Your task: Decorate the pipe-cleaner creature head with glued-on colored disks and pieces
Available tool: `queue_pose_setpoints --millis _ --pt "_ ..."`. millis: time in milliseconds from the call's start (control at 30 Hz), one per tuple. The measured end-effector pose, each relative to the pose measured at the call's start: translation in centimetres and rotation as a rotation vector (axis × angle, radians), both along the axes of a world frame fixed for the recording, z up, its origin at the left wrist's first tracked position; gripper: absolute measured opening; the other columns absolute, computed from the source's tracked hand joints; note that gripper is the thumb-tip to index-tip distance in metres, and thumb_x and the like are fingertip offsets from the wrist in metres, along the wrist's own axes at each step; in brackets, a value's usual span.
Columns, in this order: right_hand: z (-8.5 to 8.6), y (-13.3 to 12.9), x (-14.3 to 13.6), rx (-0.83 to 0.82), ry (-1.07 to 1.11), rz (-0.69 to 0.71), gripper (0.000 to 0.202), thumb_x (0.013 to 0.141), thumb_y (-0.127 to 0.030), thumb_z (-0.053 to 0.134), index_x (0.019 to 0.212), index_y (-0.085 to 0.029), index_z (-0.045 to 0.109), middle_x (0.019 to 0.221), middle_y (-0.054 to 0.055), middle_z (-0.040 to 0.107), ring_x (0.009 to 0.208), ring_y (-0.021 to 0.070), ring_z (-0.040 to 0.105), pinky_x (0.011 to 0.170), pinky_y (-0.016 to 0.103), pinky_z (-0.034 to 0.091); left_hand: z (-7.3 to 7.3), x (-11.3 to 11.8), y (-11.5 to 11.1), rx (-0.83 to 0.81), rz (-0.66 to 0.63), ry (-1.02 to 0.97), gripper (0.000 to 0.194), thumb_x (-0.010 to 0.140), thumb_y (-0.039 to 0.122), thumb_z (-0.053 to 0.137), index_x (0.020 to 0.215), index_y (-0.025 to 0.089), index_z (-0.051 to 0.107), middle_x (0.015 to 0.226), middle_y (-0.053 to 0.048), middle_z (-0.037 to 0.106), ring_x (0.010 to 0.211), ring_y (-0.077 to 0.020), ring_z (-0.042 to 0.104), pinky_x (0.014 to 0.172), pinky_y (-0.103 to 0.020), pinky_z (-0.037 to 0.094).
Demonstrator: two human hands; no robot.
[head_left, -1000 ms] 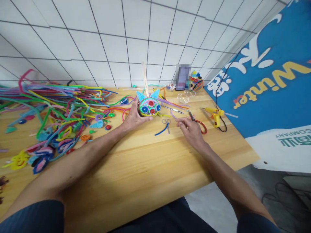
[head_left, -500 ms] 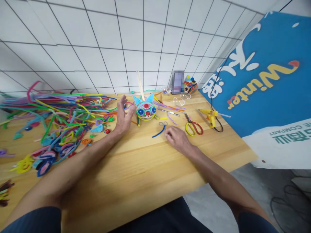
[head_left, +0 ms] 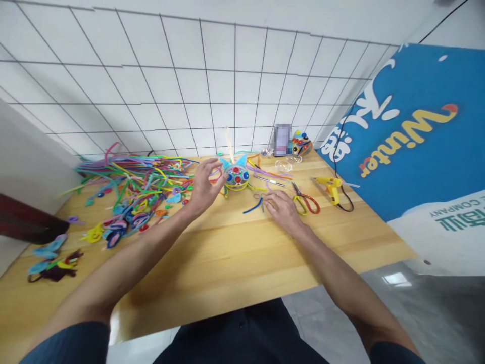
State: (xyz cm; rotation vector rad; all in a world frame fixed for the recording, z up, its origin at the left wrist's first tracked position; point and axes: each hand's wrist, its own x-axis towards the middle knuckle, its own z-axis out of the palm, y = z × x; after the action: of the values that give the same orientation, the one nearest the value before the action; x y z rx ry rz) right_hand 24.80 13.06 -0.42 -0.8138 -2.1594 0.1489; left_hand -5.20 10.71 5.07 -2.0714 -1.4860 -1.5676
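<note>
My left hand (head_left: 207, 186) is raised beside a round craft figure (head_left: 237, 177) with blue ears, red and blue buttons and a wooden stick rising behind it. The fingers are apart and the fingertips are close to its left side; whether they touch it I cannot tell. My right hand (head_left: 281, 210) rests low over the tabletop with loosely bent fingers, and no held thing shows in it. At its fingertips lie small scissors (head_left: 262, 202), and a short blue pipe cleaner (head_left: 252, 208) lies just left of them.
Red-and-yellow-handled scissors (head_left: 311, 204) and a yellow glue gun (head_left: 332, 189) lie to the right. Pipe cleaners (head_left: 151, 172) are heaped at the left. A phone (head_left: 282, 140) and a second decorated ball (head_left: 301, 144) stand by the wall. A pen (head_left: 270, 180) lies behind my right hand.
The view has shifted, showing more of the table's left side. My right hand's fingers have loosened from a closer curl. My left hand stays open beside the figure.
</note>
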Motion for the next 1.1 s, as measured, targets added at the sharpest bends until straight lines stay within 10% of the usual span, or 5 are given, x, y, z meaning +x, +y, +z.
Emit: queue_pose_setpoints --millis 433,633,1100 --pt "0.3 -0.4 -0.4 -0.222 0.064 0.003 0.015 0.093 -0.023 0.063 0.107 -0.025 0.067 0.11 0.009 0.074 0.11 0.0277 0.069 0.1 0.049 0.056 -1.7 1.7 4.0 -0.103 -0.022 0.055 0.032 0.09 0.029 0.071 0.119 0.02 0.063 0.126 -0.013 0.065 0.121 -0.0279 0.063 0.107 -0.048 0.052" --pt "2.0 2.1 -4.1 -0.441 0.187 -0.077 0.064 0.08 -0.041 0.08 0.134 -0.022 0.05 0.137 0.015 0.061 0.124 0.032 0.062 0.105 0.055 0.053 -1.5 1.7 4.1 -0.183 -0.077 0.085 0.039 0.089 0.03 0.072 0.124 0.02 0.058 0.129 -0.012 0.064 0.123 -0.0281 0.062 0.107 -0.047 0.052" --pt "0.0 5.2 -10.6 -0.249 0.255 -0.058 0.068 0.085 -0.038 0.08 0.14 -0.022 0.042 0.136 0.018 0.058 0.132 0.0327 0.057 0.112 0.053 0.049 -1.5 2.0 4.5 -0.19 -0.136 0.015 0.015 0.095 0.023 0.064 0.109 0.021 0.062 0.115 -0.008 0.071 0.115 -0.0242 0.066 0.104 -0.043 0.052"
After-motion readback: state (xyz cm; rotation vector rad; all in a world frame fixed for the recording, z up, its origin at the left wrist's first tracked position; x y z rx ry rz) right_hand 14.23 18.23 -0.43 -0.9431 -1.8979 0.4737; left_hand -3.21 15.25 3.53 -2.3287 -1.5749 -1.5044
